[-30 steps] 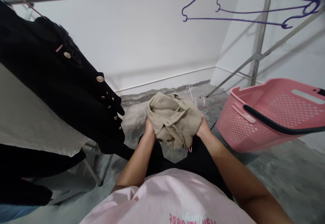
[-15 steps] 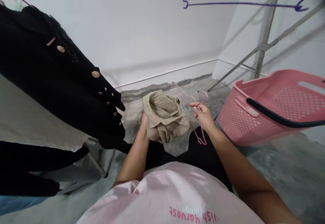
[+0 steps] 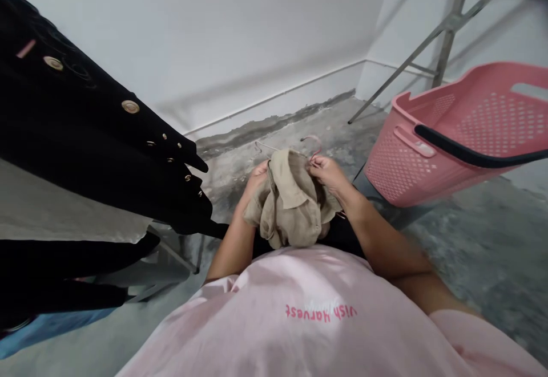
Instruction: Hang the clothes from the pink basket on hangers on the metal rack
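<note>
A crumpled beige shirt [image 3: 295, 211] with a collar is held up in front of my lap. My left hand [image 3: 258, 178] is closed on the shirt's left side. My right hand [image 3: 326, 173] pinches a pink clothes hanger [image 3: 315, 140] just below its hook, at the right of the collar. One end of the hanger sticks out past the collar at the upper left, and its middle is hidden by the cloth. A small piece of it shows below my right wrist.
At the right stands a pink laundry basket [image 3: 385, 154] with a black handle. Dark clothes [image 3: 94, 137] with gold buttons hang at the left, beside a pale garment [image 3: 64, 206]. A metal rack leg [image 3: 402, 72] stands before the white wall [image 3: 257, 35] at the back right.
My hands have come together. The hanger now sits behind and partly inside the shirt's collar, where before it was apart at the right. The view has tilted down, and the purple hangers are out of sight.
</note>
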A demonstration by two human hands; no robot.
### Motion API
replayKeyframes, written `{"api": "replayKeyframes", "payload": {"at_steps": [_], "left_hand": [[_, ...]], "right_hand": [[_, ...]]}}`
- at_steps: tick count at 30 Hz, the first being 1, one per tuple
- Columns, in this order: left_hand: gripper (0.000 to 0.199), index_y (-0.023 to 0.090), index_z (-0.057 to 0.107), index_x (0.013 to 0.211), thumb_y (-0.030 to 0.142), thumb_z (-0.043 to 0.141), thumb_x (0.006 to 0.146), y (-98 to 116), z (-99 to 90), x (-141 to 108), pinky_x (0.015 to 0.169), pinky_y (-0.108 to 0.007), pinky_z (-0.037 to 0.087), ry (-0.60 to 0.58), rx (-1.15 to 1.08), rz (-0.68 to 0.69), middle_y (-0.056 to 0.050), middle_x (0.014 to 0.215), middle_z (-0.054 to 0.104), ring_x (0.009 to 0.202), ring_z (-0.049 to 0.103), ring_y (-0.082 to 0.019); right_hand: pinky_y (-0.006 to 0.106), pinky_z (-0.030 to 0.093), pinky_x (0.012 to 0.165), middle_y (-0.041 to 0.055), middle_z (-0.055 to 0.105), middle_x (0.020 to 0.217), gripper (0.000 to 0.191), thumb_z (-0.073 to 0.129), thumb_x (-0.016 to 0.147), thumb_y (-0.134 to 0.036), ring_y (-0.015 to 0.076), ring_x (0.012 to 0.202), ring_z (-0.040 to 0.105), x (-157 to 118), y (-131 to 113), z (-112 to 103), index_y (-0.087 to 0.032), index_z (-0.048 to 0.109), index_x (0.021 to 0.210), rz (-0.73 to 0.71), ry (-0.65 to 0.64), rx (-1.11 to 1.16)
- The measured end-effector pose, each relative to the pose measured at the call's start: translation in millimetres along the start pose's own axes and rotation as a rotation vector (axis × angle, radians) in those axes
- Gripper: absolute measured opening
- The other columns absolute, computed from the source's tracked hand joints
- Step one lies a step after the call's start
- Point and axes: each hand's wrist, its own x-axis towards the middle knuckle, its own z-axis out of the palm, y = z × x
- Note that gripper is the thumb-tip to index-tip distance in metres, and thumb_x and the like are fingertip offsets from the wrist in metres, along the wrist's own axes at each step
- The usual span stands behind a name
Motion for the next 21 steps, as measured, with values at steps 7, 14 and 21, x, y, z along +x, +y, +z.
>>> {"api": "replayKeyframes", "payload": {"at_steps": [7, 14, 21], "left_hand": [[0.034, 0.016, 0.071, 0.084, 0.031, 0.089, 0.059, -25.0, -8.6, 9.1, 0.07, -0.027, 0.052, -0.158, -0.024, -0.101, 0.0, 0.075, 0.072, 0.066, 0.064, -0.014], [0.027, 0.016, 0.071, 0.081, 0.036, 0.084, 0.068, -43.2, -6.7, 2.4, 0.072, -0.028, 0.05, -0.306, 0.221, -0.176, -0.001, 0.075, 0.069, 0.071, 0.061, -0.015], [0.042, 0.021, 0.071, 0.115, 0.053, 0.06, 0.091, -17.9, -0.7, -20.7, 0.102, -0.036, 0.044, -0.355, 0.487, 0.165, -0.008, 0.122, 0.067, 0.118, 0.058, -0.026]], "right_hand": [[0.016, 0.014, 0.033, -0.0108, 0.039, 0.057, 0.046, 0.085, 0.062, -0.041, 0.0013, 0.039, 0.023, -38.9, -51.2, -7.2, -0.02, 0.049, 0.08, -0.224, 0.168, 0.22], [0.012, 0.022, 0.029, -0.0091, 0.045, 0.059, 0.042, 0.09, 0.06, -0.034, -0.0002, 0.038, 0.031, -79.2, -83.0, 7.4, -0.017, 0.056, 0.077, -0.486, 0.29, 0.334], [0.012, 0.03, 0.034, -0.0075, 0.052, 0.064, 0.034, 0.087, 0.068, -0.035, 0.0006, 0.043, 0.036, -88.5, -77.2, 8.5, -0.017, 0.06, 0.078, -0.647, 0.437, 0.201]]}}
